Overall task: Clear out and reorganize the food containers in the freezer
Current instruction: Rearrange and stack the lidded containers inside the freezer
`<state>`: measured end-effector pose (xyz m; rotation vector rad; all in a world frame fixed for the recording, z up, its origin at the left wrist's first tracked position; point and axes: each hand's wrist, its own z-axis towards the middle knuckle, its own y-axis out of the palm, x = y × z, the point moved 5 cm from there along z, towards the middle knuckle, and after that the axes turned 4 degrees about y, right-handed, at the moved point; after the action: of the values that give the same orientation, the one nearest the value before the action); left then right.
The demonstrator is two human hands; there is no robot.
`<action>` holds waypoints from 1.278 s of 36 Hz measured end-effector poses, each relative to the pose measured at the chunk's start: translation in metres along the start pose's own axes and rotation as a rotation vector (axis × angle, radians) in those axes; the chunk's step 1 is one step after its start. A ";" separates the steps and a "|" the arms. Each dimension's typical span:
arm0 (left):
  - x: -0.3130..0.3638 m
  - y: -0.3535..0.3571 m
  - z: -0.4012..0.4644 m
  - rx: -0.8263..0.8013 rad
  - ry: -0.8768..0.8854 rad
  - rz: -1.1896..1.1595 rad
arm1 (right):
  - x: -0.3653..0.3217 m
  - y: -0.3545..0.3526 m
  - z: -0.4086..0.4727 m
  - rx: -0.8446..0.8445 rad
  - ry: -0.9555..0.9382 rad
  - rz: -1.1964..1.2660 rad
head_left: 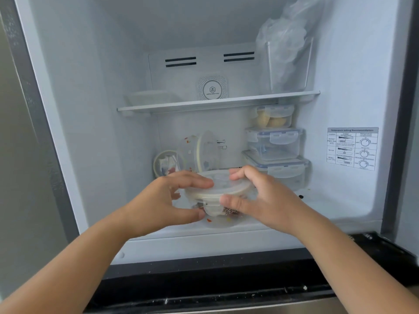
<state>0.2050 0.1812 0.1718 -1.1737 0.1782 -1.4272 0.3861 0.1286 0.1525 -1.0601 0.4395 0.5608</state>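
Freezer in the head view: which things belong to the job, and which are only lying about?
Job:
round container, held by left hand and right hand
stacked containers
two round containers on their sides
bagged container
flat tray

Lying about:
settings sticker
crumbs

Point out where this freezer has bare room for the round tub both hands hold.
Free: the upper shelf middle, between the flat tray and bagged container; the floor's left front. Crowded: the lower right stack and the back, where two tubs stand on edge.
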 end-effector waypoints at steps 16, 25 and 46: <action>-0.004 0.010 0.001 0.073 0.060 -0.041 | 0.003 0.009 0.003 0.047 -0.021 -0.031; -0.001 0.015 0.004 0.155 0.069 0.046 | 0.011 0.009 0.012 -0.023 -0.019 0.096; 0.005 0.017 0.003 0.176 0.123 0.232 | 0.018 0.008 0.020 -0.031 -0.053 0.112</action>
<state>0.2197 0.1737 0.1641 -0.8917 0.2601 -1.2822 0.3961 0.1538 0.1450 -1.0520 0.4468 0.6950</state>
